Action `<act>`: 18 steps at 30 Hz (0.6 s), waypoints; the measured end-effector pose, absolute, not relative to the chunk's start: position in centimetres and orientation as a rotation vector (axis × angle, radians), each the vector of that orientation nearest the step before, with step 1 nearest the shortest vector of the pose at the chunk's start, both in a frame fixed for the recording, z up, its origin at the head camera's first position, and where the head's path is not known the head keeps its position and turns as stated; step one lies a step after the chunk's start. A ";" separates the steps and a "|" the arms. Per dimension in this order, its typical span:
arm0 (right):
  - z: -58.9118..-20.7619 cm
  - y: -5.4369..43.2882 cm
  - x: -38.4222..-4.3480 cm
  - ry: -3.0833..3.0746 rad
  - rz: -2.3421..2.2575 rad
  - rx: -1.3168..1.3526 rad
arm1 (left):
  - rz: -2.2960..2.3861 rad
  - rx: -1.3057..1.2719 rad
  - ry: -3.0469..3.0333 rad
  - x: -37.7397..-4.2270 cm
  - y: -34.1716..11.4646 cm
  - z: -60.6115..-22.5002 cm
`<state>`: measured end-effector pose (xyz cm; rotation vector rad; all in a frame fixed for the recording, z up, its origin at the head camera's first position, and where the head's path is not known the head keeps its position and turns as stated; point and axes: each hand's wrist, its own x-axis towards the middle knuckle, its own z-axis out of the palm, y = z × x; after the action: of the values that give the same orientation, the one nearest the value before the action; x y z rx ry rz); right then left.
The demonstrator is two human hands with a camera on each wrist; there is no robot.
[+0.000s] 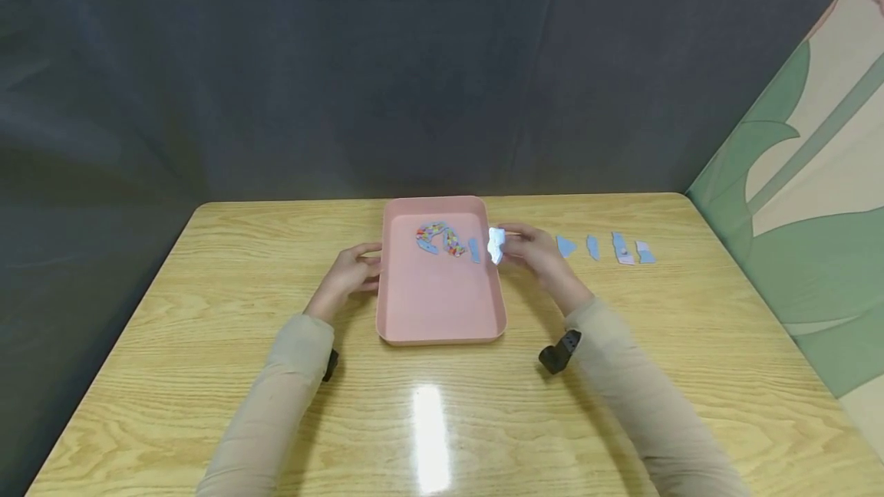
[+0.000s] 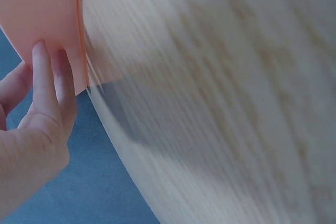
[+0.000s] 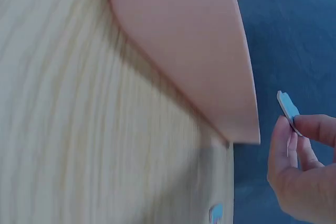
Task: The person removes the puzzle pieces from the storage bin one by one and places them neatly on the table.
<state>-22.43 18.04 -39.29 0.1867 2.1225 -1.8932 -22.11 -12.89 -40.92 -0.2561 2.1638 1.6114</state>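
A pink tray [image 1: 442,313] lies on the wooden table, with several puzzle pieces inside: a curved, multicoloured joined group [image 1: 452,242] and a separate narrow light-blue piece [image 1: 474,250]. My left hand [image 1: 348,271] rests against the tray's left wall, its fingertips touching the outer side, as the left wrist view also shows. Between thumb and fingers, my right hand [image 1: 530,250] pinches a light-blue puzzle piece [image 1: 496,245] just over the tray's right rim. In the right wrist view that pinched piece [image 3: 288,109] is seen nearly edge-on, above the rim's level.
Right of the right hand, several loose pieces lie in a row: a blue triangular one [image 1: 565,245], a small blue one [image 1: 592,247], and two blue-and-pink ones, the taller [image 1: 622,248] beside the shorter [image 1: 645,252]. A dark curtain [image 1: 414,75] hangs behind the table.
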 end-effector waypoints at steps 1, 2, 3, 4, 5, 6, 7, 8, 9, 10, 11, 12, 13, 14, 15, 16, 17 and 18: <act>-39.3 18.4 -22.4 2.133 -1.887 0.197 | 1.611 -0.255 2.163 -22.1 -12.9 -40.9; -39.4 18.8 -22.4 2.143 -1.875 0.205 | 1.612 -0.254 2.162 -22.1 -12.9 -40.9; -39.5 19.2 -22.4 2.153 -1.868 0.208 | 1.612 -0.253 2.162 -22.1 -12.9 -40.9; -39.6 19.6 -22.4 2.167 -1.856 0.206 | 1.615 -0.251 2.160 -22.1 -12.9 -40.9; -39.7 19.9 -22.4 2.183 -1.836 0.201 | 1.615 -0.249 2.161 -22.1 -12.9 -40.9; -39.7 20.3 -22.3 2.196 -1.819 0.195 | 1.616 -0.246 2.161 -22.1 -12.9 -40.9; -39.9 20.6 -22.2 2.207 -1.803 0.188 | 1.616 -0.244 2.162 -22.1 -12.9 -40.9; -40.0 20.8 -22.2 2.219 -1.783 0.180 | 1.616 -0.242 2.164 -22.1 -12.9 -40.9; -40.1 21.1 -22.1 2.231 -1.763 0.174 | 1.616 -0.241 2.165 -22.1 -12.9 -40.9; -40.3 21.3 -22.0 2.239 -1.742 0.168 | 1.615 -0.239 2.168 -22.1 -12.9 -40.9; -40.4 21.6 -22.0 2.240 -1.724 0.169 | 1.615 -0.239 2.170 -22.1 -12.9 -40.9; -40.6 21.8 -21.9 2.236 -1.717 0.168 | 1.616 -0.239 2.171 -22.1 -12.9 -40.9; -40.7 22.0 -21.9 2.231 -1.705 0.167 | 1.616 -0.239 2.173 -22.0 -12.9 -40.9; -40.9 22.3 -21.9 2.227 -1.690 0.167 | 1.616 -0.239 2.173 -22.0 -12.9 -40.9; -41.0 22.5 -21.9 2.224 -1.675 0.162 | 1.618 -0.238 2.172 -22.0 -12.9 -40.9; -41.0 22.6 -21.8 2.218 -1.661 0.162 | 1.619 -0.239 2.171 -22.0 -12.9 -40.9; -41.1 22.8 -21.8 2.215 -1.648 0.158 | 1.621 -0.241 2.170 -22.0 -12.9 -40.8; -41.1 23.0 -21.7 2.215 -1.634 0.149 | 1.622 -0.240 2.170 -22.0 -12.9 -40.8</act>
<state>-21.72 22.96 -41.13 0.1494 2.2150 -1.6336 -21.99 -12.91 -40.84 -0.2403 2.1702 1.6215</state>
